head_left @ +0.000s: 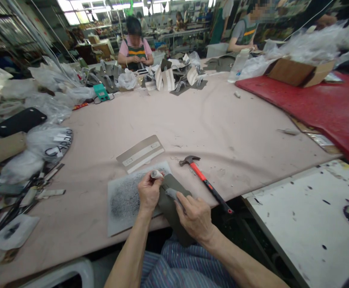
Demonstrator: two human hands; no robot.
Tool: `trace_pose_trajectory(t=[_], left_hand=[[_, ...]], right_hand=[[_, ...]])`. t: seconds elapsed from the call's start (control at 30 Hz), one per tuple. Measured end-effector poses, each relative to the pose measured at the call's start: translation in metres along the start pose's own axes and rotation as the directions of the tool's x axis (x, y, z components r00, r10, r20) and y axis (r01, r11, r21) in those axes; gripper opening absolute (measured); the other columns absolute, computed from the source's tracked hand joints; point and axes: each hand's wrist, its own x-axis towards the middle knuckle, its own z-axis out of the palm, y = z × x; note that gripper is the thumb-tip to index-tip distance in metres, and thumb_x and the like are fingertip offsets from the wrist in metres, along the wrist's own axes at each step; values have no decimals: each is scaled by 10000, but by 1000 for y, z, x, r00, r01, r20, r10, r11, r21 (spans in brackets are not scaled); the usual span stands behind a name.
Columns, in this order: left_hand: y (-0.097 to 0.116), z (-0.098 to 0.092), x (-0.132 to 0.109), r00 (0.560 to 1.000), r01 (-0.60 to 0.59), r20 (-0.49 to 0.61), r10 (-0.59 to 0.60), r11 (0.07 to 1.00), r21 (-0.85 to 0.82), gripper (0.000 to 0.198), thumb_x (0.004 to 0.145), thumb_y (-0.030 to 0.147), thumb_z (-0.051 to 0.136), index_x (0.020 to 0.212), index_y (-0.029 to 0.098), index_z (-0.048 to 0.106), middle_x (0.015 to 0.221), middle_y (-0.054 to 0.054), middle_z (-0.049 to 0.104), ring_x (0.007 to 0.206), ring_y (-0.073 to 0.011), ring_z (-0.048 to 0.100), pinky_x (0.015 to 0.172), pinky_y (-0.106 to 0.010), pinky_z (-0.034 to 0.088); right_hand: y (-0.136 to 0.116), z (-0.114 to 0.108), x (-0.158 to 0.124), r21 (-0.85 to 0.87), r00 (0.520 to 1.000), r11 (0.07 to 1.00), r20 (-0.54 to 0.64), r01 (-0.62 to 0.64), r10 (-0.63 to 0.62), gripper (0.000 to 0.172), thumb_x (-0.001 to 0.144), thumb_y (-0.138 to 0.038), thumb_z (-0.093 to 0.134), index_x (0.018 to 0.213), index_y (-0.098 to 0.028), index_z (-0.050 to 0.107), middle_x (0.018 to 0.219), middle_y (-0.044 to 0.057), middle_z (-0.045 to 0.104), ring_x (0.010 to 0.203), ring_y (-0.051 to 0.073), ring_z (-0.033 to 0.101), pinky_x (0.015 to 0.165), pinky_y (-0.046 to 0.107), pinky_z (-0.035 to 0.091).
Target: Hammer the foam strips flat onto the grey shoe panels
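Observation:
A dark olive-green panel [174, 212] hangs over the table's front edge, its upper end between my hands. My left hand [149, 191] is closed around a small white, wrapped-looking cylinder [156, 174] beside the panel's upper corner. Closed on a small grey piece [172, 194], my right hand [196, 216] rests over the panel; what kind of piece it is cannot be made out. Partly under my left hand and the panel lies a pale board [123, 204] with black speckles. A claw hammer [203, 176] with a red and black handle lies to the right.
A flat taupe piece [141, 153] with a pale strip lies beyond the board. Plastic bags [51, 96] and tools line the left side. A red sheet [321, 108] carries a cardboard box [297, 73]. Two people sit across the table. A white perforated surface [300, 208] stands right.

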Motion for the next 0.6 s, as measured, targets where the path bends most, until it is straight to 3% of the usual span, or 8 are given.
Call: trace_pose_trajectory(t=[0.1,0.17,0.27,0.37,0.47,0.6], left_hand=[[-2,3,-5,1000,6,10,-6,1000,-14,239,745,285,762,939,159,704,910,-53,748,876,-193,707,858,-304,567],[-12,6,-6,999,43,30,-42,999,-26,251,733,294,765,934,159,701,913,-55,748,872,-196,707,860,-311,567],[-31,6,-4,990,129,61,-127,991,-39,274,703,312,779,910,152,696,888,-53,746,842,-195,707,849,-318,567],[-45,3,-2,983,170,75,-165,984,-59,321,715,348,781,948,150,684,896,-53,747,841,-194,714,852,-325,566],[-48,-1,-2,982,167,101,-160,984,-58,373,728,360,781,1018,154,667,913,-60,753,857,-200,721,854,-330,566],[-43,-3,-4,976,159,152,-158,987,7,377,739,361,768,1036,151,665,903,-72,759,865,-212,722,847,-337,566]], right_hand=[[2,0,-2,8,998,998,2,-68,68,350,1022,-324,417,1236,-190,660,772,51,677,682,174,608,674,339,357],[1,4,-1,5,986,991,109,-130,129,353,1012,-348,436,1253,-190,639,853,65,703,732,196,644,688,338,387],[-7,10,0,-3,930,975,298,-224,215,421,986,-415,479,1329,-187,565,944,84,721,782,242,685,691,349,435],[-17,12,0,52,876,941,387,-333,289,555,952,-514,513,1394,-179,493,956,100,732,841,278,705,719,364,470],[-19,10,-1,157,876,919,394,-362,278,661,910,-576,554,1401,-141,473,1016,128,722,915,298,697,769,379,484],[6,3,2,251,912,894,282,-371,299,536,966,-542,457,1324,-150,532,1070,122,678,928,247,658,801,346,471]])
